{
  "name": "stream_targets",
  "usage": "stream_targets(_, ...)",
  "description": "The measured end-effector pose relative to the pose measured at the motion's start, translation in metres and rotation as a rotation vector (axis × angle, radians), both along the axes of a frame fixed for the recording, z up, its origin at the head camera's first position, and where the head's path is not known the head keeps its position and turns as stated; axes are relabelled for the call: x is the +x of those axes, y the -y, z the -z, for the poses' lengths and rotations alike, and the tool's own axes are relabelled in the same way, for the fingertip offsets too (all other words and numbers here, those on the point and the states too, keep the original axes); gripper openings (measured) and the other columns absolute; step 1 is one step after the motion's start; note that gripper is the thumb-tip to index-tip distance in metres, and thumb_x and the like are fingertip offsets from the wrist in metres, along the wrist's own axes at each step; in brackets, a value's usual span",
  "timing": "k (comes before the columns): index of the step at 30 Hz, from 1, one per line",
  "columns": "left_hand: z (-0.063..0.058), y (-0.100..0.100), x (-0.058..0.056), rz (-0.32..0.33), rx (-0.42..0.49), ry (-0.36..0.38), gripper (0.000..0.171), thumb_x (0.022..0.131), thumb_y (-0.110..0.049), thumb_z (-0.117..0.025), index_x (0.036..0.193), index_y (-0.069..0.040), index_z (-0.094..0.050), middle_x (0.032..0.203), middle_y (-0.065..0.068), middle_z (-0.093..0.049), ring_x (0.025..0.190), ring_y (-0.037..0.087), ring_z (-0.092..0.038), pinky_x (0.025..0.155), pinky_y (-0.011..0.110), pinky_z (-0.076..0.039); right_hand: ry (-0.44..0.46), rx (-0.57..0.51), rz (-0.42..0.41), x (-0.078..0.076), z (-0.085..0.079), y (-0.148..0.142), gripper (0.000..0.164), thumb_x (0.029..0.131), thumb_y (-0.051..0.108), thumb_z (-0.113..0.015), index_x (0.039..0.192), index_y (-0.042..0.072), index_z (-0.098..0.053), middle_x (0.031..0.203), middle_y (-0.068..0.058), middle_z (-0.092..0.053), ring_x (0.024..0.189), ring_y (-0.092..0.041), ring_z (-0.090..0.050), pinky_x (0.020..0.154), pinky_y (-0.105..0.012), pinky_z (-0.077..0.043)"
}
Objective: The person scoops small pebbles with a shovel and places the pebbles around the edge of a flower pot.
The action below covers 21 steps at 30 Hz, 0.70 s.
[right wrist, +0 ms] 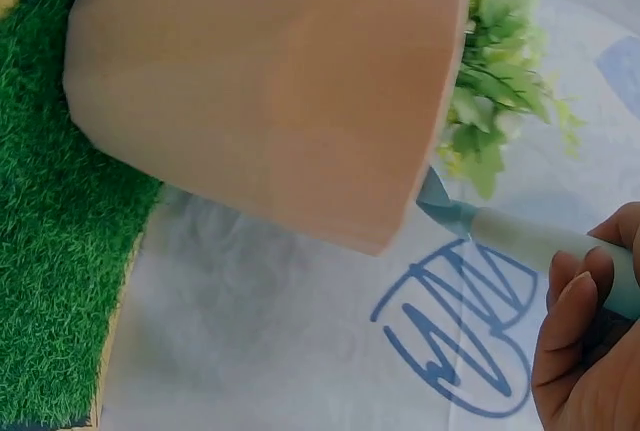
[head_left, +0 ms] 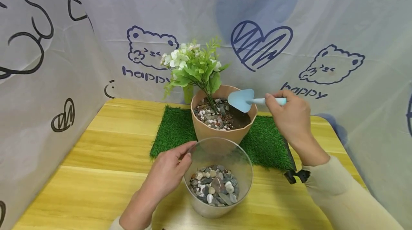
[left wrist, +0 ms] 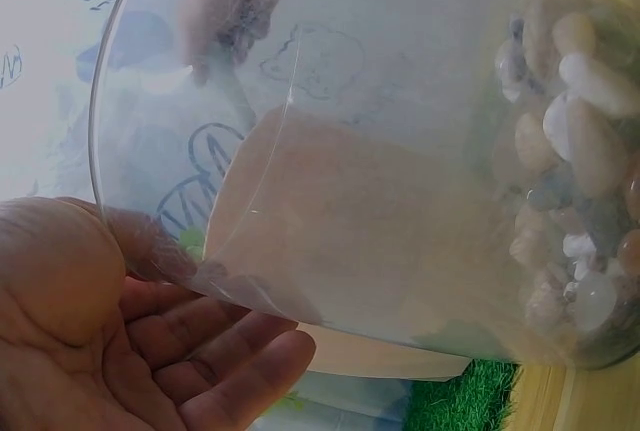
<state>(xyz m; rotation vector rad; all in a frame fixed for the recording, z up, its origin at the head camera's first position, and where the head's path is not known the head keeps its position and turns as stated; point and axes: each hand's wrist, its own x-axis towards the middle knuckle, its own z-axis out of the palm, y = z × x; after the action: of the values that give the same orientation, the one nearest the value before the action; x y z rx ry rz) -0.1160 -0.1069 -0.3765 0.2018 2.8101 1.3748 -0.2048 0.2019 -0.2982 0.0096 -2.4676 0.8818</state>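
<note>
A light-blue trowel (head_left: 239,100) is in my right hand (head_left: 291,115), which grips its pale handle; the blade hangs over the right part of a terracotta-coloured pot (head_left: 222,135). Pebbles cover the pot's left part around a white-flowered plant (head_left: 196,67), while dark soil (head_left: 240,118) shows at the right. In the right wrist view the blade (right wrist: 440,203) partly disappears behind the pot rim. My left hand (head_left: 170,171) pinches the rim of a clear plastic bucket (head_left: 246,172) between thumb and fingers. Mixed pebbles (head_left: 215,186) fill the bucket's lower part.
The pot stands on a green turf mat (head_left: 270,146) laid on a yellow wooden table (head_left: 125,144). A black object (head_left: 297,176) sits by the mat's right front corner, near my right sleeve. White printed curtains (head_left: 193,4) enclose the table's back and sides.
</note>
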Motion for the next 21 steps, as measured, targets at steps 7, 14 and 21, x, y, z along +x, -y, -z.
stream_targets(7, 0.000, 0.000, 0.000, -0.022, 0.002, -0.011, 0.043, 0.102, -0.017, -0.058, 0.143, -0.023, -0.068, 0.082, -0.002, -0.070, 0.044, 0.008, -0.042, 0.038, 0.024, -0.036, -0.035, -0.160, -0.032, 0.030, -0.014, -0.012, 0.025, 0.098, 0.032, -0.073, 0.098, 0.007, -0.077, 0.069, 0.007, -0.065, 0.050, -0.011, -0.051, 0.043, -0.022, -0.039)
stream_targets(14, -0.002, 0.001, 0.000, -0.017, 0.008, -0.009, 0.044, 0.101, -0.016, -0.058, 0.144, -0.023, -0.067, 0.075, -0.004, -0.066, 0.044, 0.009, -0.041, 0.037, 0.023, -0.034, 0.000, -0.195, -0.231, 0.062, -0.032, -0.018, 0.010, 0.095, 0.019, -0.078, 0.093, 0.010, -0.076, 0.068, 0.006, -0.067, 0.051, -0.014, -0.051, 0.044, -0.024, -0.041)
stream_targets(21, -0.001, 0.000, -0.001, -0.014, -0.009, -0.009, 0.044, 0.101, -0.016, -0.058, 0.143, -0.022, -0.067, 0.072, -0.005, -0.063, 0.044, 0.008, -0.039, 0.038, 0.023, -0.033, 0.056, 0.025, -0.434, 0.086, -0.031, -0.007, 0.012, 0.091, 0.013, -0.081, 0.091, 0.023, -0.075, 0.063, 0.006, -0.054, 0.049, -0.011, -0.044, 0.043, -0.026, -0.038)
